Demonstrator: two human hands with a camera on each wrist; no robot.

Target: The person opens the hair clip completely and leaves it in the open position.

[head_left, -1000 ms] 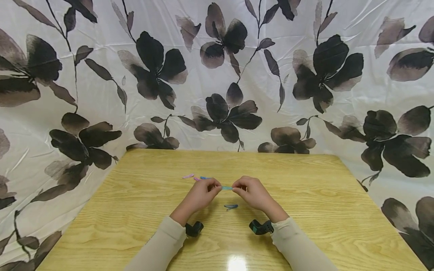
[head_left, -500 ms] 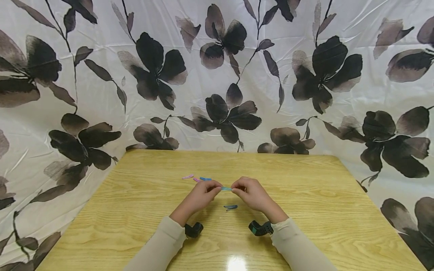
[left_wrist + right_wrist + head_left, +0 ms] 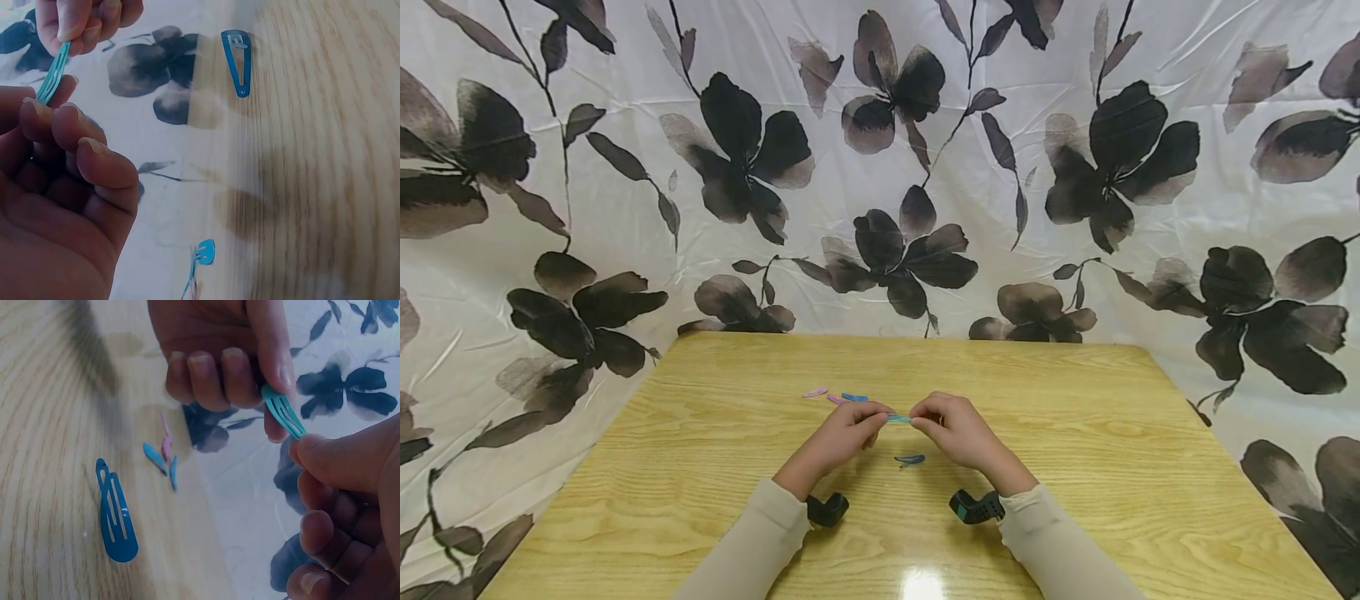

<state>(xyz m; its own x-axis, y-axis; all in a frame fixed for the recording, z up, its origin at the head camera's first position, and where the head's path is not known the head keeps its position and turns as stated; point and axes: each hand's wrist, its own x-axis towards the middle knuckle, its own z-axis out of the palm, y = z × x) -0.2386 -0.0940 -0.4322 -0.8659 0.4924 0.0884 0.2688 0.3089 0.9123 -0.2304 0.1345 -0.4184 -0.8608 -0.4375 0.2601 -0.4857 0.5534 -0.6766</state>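
I find both hands engaged on one item: my left hand (image 3: 844,435) pinches the broad end of a teal hair clip (image 3: 284,412), and my right hand (image 3: 961,429) pinches its narrow end between thumb and fingers. The clip spans the gap between my fingertips, above the wood-grain table (image 3: 1075,467). The table bears a dark blue hair clip (image 3: 119,515), lying apart on my side of the held one. Beyond my left hand I record a bright blue clip (image 3: 854,397), a pink clip (image 3: 834,399) just beside it, and another pink clip (image 3: 815,392) further left.
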